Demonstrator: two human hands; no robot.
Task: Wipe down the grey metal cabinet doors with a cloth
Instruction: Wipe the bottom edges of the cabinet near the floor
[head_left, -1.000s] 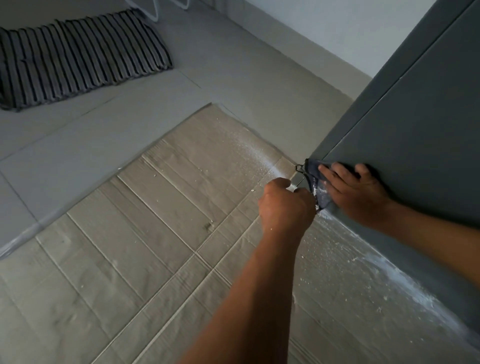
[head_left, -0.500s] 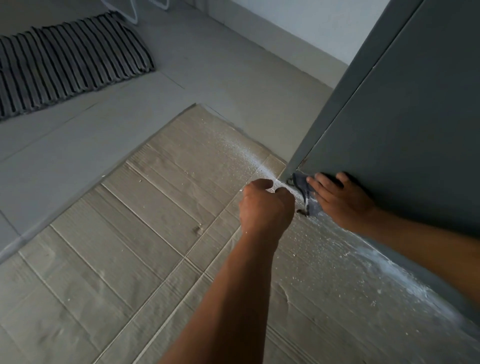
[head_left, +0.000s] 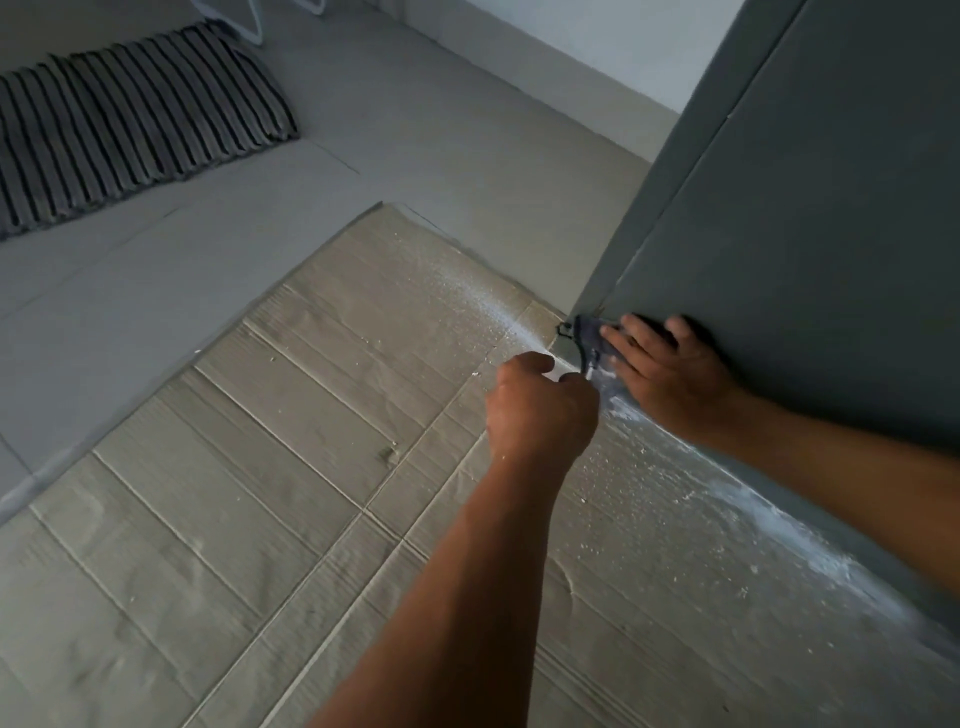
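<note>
right hand (head_left: 670, 374) lay flat, fingers straight, pressing the dark cloth (head_left: 592, 340) on the bottom corner of the grey cabinet door (head_left: 831, 234) to wipe its lower edge, left hand (head_left: 540, 410) curled just beside the cloth, grip unclear, cardboard (head_left: 260, 467) below likely catching the white dust (head_left: 779, 525).

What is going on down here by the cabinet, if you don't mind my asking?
A person is wiping the grey cabinet door low down, at its bottom corner. The right hand presses a dark cloth flat against the door. The left hand, curled, pinches a small white object just beside it; what it is I cannot tell. White dust lies on the cardboard along the cabinet's foot.
</note>
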